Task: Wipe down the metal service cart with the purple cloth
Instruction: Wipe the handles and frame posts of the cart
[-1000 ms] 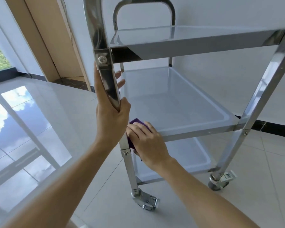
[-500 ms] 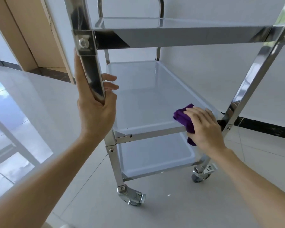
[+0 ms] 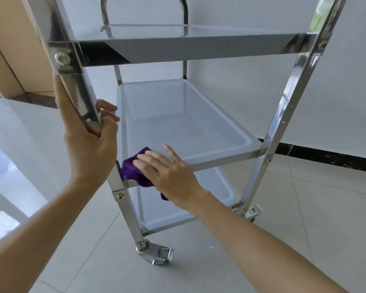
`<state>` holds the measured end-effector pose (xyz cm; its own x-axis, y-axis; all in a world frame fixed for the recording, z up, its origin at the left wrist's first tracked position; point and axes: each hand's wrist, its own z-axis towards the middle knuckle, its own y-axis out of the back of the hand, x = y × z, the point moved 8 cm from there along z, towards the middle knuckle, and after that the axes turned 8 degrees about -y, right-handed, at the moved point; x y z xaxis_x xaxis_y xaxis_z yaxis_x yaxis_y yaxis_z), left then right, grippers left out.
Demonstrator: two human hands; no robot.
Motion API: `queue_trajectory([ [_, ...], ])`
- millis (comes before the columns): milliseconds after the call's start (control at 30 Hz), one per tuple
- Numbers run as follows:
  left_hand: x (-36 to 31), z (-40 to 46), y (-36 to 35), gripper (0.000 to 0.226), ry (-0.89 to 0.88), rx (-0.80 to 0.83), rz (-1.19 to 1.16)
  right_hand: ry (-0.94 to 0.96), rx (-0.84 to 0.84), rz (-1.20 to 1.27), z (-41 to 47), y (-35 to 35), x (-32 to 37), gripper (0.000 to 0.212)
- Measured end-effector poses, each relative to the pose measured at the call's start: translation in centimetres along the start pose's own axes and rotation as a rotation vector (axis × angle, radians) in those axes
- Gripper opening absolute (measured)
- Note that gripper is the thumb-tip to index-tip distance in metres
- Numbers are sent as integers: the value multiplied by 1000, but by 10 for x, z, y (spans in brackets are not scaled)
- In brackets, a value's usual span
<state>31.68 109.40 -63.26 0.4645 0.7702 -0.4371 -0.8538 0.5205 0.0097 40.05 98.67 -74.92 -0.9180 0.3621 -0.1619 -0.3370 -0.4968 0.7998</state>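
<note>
The metal service cart stands on a tiled floor with three shelves. My left hand grips the cart's near left post just below the top shelf, fingers wrapped round it. My right hand presses the purple cloth with straight, spread fingers onto the front rim of the middle shelf, at its near left corner beside the post. Part of the cloth hangs below the rim under my palm. My right thumb is hidden.
The bottom shelf sits just above locking casters, one at the front left and one at the front right. A white wall with black skirting runs behind the cart. A brown panel leans at the far left.
My right hand slid the cloth along the middle shelf's front rim, out to the right end and back to the left corner. My left hand kept its grip on the post.
</note>
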Motion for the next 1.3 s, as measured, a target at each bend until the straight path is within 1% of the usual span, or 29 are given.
queue_trajectory([
  [67,3,0,0,79,12,13,-21,-60,-1,-15,-13,5,-30,63],
  [133,4,0,0,79,20,23,-38,-150,-12,-16,-31,13,-69,63],
  [167,4,0,0,80,19,32,-46,-205,14,-18,-41,16,-91,66],
  [267,3,1,-3,81,21,68,-61,-401,160,-66,-72,25,-155,81],
  [367,-1,0,-7,80,34,98,-56,-519,227,-118,-90,29,-187,84],
  [433,-2,1,-8,79,42,102,-41,-541,222,-124,-91,28,-188,82],
  [500,-3,0,-6,79,58,102,-27,-572,169,-94,-93,32,-180,78],
  [567,-1,-5,-5,80,94,112,-12,-607,108,-33,-102,36,-171,78],
  [600,2,-9,-4,76,125,113,0,-618,78,4,-108,37,-165,78],
  [700,11,-28,-3,55,199,107,57,-627,-58,128,-133,39,-149,75],
  [733,14,-36,-3,52,221,106,62,-627,-103,172,-141,39,-144,73],
  [800,24,-57,0,53,278,129,74,-645,-163,271,-160,33,-136,70],
  [833,29,-69,1,60,314,164,88,-667,-172,325,-169,27,-133,67],
  [900,42,-95,-1,72,412,231,97,-749,-153,447,-186,10,-130,56],
  [933,48,-105,-1,73,464,232,84,-817,-128,522,-193,-1,-130,49],
  [1000,57,-122,-3,64,542,180,55,-953,-49,648,-203,-27,-134,34],
  [1067,62,-141,0,50,598,105,53,-1018,46,673,-204,-51,-141,24],
  [1100,66,-156,4,53,634,85,48,-1023,84,652,-201,-61,-146,21],
  [1133,70,-171,6,63,672,90,35,-1006,101,613,-195,-66,-150,21],
  [1200,76,-201,10,77,747,164,26,-900,83,482,-179,-71,-158,24],
  [1233,79,-212,10,78,777,205,34,-827,66,395,-171,-73,-161,29],
  [1267,82,-221,11,75,801,233,38,-757,61,300,-167,-77,-163,36],
  [1300,86,-226,10,65,809,245,41,-705,76,211,-166,-84,-166,42],
])
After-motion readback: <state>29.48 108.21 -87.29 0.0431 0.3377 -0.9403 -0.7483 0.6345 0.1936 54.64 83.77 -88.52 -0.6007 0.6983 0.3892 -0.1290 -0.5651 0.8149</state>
